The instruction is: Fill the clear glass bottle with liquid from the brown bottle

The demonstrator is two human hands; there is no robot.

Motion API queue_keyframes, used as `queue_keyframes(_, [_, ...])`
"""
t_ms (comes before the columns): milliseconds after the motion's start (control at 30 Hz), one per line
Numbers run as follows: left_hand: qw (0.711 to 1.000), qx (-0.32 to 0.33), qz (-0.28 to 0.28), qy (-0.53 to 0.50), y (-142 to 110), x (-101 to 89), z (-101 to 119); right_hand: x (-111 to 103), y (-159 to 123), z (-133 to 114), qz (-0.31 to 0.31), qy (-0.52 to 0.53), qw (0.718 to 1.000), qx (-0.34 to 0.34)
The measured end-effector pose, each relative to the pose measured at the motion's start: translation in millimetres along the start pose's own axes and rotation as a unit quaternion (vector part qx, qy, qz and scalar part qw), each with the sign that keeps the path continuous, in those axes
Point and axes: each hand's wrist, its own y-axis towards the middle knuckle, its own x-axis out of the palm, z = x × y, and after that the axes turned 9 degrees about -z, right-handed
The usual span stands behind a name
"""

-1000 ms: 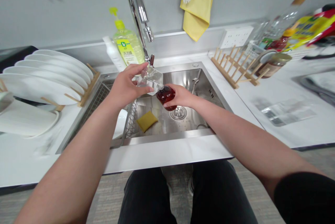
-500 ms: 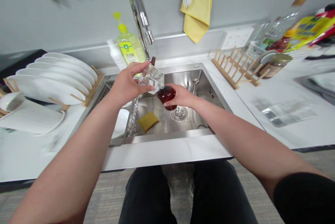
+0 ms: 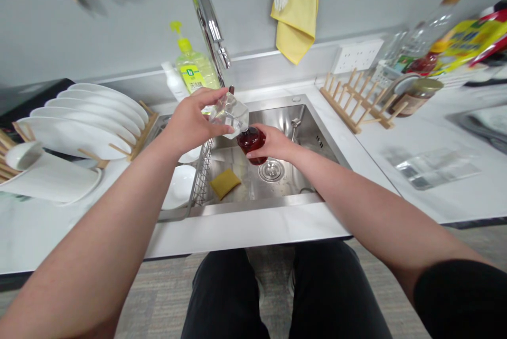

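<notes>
Over the sink, my left hand point(image 3: 194, 123) grips a clear faceted container point(image 3: 232, 113) between thumb and fingers. The container is tilted, its lower right end close to the dark top of a red bottle point(image 3: 250, 141). Whether the two touch, I cannot tell. Wrapped round that dark red, see-through bottle is my right hand point(image 3: 273, 143), which holds it tilted above the basin near the drain point(image 3: 271, 170). My fingers hide part of both things.
A yellow sponge point(image 3: 225, 184) lies in the steel sink point(image 3: 253, 205). Behind stand the faucet point(image 3: 206, 11) and a soap pump bottle point(image 3: 194, 67). White plates point(image 3: 85, 117) fill a rack at left; a wire basket point(image 3: 203, 172) holds bowls. At right is a wooden rack point(image 3: 356, 104).
Both hands keep hold of the container and the red bottle in nearly the same place. My left forearm has shifted slightly left, and the view has moved a little.
</notes>
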Motion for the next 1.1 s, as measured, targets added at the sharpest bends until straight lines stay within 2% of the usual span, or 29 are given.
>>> queue_keyframes(133, [1.0, -0.021, -0.005, 0.021, 0, -3.8, 13, 0, 0, -3, 0.0, 0.01, 1.0, 0.005])
queue_keyframes(400, [1.0, -0.002, 0.01, 0.007, 6, -6.2, 12, 1, -1, -6, 0.017, 0.011, 1.0, 0.005])
queue_keyframes(633, [0.999, -0.021, -0.014, 0.034, 9, -10.2, 32, 1, -1, -8, 0.025, -0.001, 1.0, -0.001])
queue_keyframes(1100, [0.998, -0.005, -0.028, 0.052, 19, -16.7, 37, -1, -2, -16, 0.037, -0.016, 0.999, 0.007])
